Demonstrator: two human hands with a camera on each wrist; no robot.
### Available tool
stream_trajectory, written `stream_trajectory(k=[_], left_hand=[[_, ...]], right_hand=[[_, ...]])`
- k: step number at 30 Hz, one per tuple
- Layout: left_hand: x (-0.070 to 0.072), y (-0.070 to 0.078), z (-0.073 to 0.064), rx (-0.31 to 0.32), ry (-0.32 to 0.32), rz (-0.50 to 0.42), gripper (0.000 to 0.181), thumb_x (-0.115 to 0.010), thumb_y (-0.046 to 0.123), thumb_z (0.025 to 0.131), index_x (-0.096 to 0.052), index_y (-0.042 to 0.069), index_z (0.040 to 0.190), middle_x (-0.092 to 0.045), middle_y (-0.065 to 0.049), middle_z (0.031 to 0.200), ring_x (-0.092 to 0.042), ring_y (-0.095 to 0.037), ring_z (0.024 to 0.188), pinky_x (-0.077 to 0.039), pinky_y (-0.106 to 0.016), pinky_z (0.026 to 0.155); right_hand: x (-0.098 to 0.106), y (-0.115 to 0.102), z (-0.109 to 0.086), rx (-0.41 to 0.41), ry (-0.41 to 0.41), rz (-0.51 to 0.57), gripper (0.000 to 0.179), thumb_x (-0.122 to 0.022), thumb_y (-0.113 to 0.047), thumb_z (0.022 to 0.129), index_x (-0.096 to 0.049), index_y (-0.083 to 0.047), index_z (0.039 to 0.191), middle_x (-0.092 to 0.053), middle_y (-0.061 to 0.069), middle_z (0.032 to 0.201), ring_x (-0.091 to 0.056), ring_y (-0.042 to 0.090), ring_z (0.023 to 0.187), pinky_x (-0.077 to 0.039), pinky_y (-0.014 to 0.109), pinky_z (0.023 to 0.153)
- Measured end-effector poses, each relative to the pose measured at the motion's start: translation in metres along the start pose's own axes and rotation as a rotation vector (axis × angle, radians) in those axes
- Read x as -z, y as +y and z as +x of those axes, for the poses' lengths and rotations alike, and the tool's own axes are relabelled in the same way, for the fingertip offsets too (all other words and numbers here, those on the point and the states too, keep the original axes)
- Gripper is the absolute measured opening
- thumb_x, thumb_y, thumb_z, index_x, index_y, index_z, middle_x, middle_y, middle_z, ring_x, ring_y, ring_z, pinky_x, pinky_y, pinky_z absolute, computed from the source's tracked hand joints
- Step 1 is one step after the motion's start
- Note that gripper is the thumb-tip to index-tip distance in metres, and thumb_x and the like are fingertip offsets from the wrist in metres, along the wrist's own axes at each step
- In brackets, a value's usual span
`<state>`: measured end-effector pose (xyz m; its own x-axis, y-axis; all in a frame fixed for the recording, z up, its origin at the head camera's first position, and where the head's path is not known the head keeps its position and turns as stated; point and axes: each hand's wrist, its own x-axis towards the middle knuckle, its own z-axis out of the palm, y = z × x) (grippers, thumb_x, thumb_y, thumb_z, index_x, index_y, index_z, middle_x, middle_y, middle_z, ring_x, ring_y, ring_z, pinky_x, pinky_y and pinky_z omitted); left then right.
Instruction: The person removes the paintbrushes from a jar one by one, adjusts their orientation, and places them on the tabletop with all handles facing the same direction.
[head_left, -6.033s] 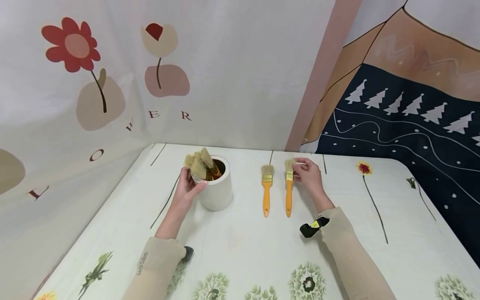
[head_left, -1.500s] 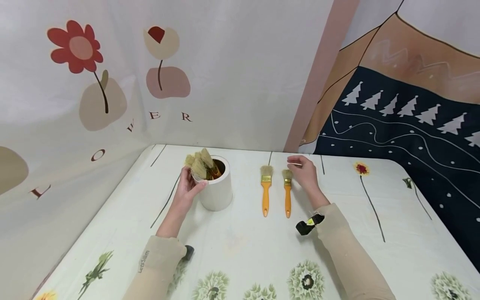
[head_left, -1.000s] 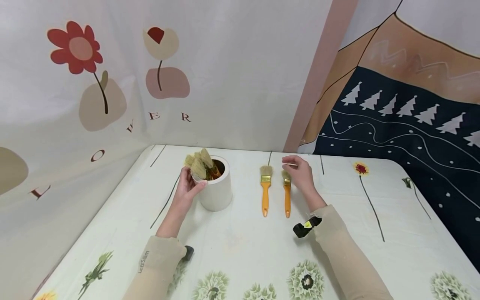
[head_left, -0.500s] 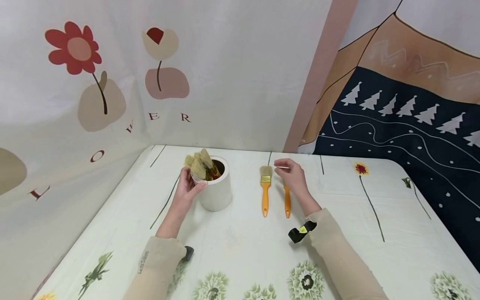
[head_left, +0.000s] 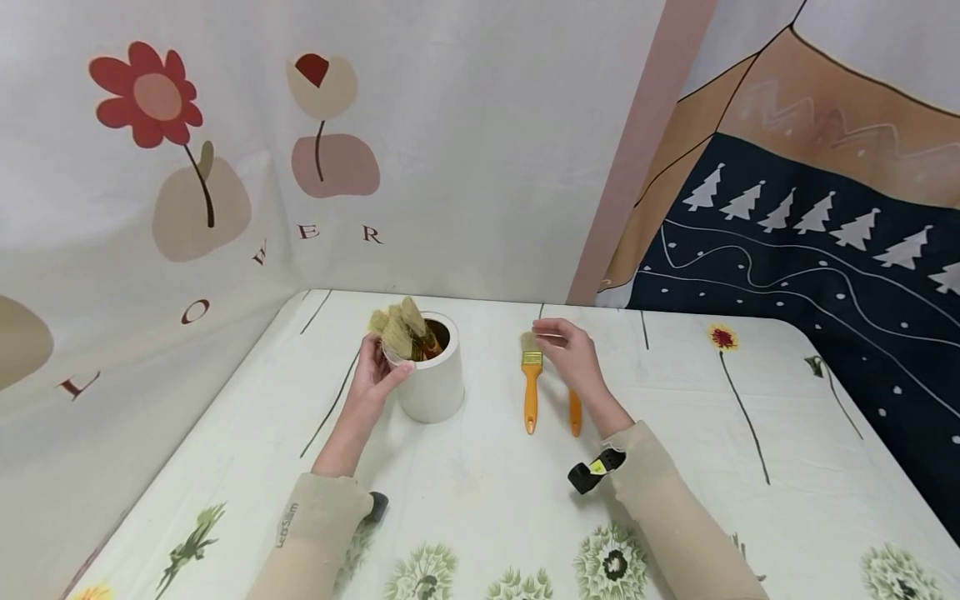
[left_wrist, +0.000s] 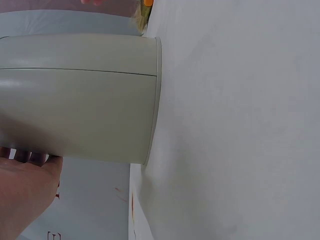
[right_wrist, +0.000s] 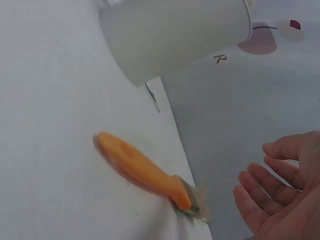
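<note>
1. On the white floral tablecloth (head_left: 472, 492), towards its far edge, a white pot (head_left: 433, 392) is standing upright; a cluster of brushes (head_left: 397, 332) is leaning inside, bristles uppermost and spilling over the left of the rim.
2. The left hand (head_left: 371, 379) is grasping the pot near its rim, the thumb pressing the near side and the fingers bearing on the left side.
3. The right hand (head_left: 573, 358) is hovering at the bristle end of the wide brush (head_left: 531, 400), released, its fingers bending slightly. The right wrist view is showing thumb and fingers standing clear of the brush seen there.
4. The wide brush is lying flat to the right of the pot, apart from it, its orange handle pointing towards the person.
5. Just beside it, the second brush (head_left: 575, 412) is lying roughly parallel; the right hand is hiding its upper part.
6. A seam (left_wrist: 80, 69) is running lengthwise along the pot wall.
7. Behind the table, a pale cloth (head_left: 465, 167) is hanging, bearing printed flowers and letters.
</note>
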<state>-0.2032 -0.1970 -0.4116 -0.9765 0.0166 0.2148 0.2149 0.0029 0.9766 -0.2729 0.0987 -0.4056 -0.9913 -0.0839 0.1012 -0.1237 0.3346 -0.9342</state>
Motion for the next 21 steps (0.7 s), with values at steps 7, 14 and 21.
stream_trajectory(k=[7, 14, 21], left_hand=[[0.0, -0.001, 0.001, 0.001, 0.002, 0.008, 0.066, -0.055, 0.001, 0.095, -0.019, 0.003, 0.15, -0.021, -0.018, 0.164, -0.015, -0.028, 0.155, -0.01, -0.047, 0.128], [0.0, 0.001, 0.0, 0.011, 0.005, 0.015, 0.064, -0.055, 0.002, 0.095, -0.02, 0.003, 0.149, -0.023, -0.018, 0.163, -0.016, -0.028, 0.155, -0.012, -0.045, 0.128], [0.0, 0.002, -0.001, 0.022, 0.011, 0.018, 0.063, -0.055, 0.003, 0.095, -0.021, 0.006, 0.148, -0.026, -0.015, 0.161, -0.02, -0.026, 0.153, -0.024, -0.022, 0.123]], right_hand=[[-0.009, -0.013, -0.005, 0.072, -0.028, 0.019, 0.03, -0.064, -0.007, 0.096, -0.064, -0.003, 0.126, -0.065, 0.015, 0.13, -0.062, 0.029, 0.123, -0.051, 0.04, 0.106], [-0.019, -0.03, -0.01, 0.134, -0.07, 0.057, 0.032, -0.066, -0.01, 0.096, -0.063, -0.003, 0.127, -0.065, 0.015, 0.13, -0.063, 0.03, 0.122, -0.052, 0.04, 0.105], [-0.032, -0.047, -0.01, 0.174, -0.088, 0.078, 0.034, -0.067, -0.009, 0.094, -0.063, -0.004, 0.128, -0.065, 0.014, 0.131, -0.063, 0.029, 0.122, -0.053, 0.038, 0.104]])
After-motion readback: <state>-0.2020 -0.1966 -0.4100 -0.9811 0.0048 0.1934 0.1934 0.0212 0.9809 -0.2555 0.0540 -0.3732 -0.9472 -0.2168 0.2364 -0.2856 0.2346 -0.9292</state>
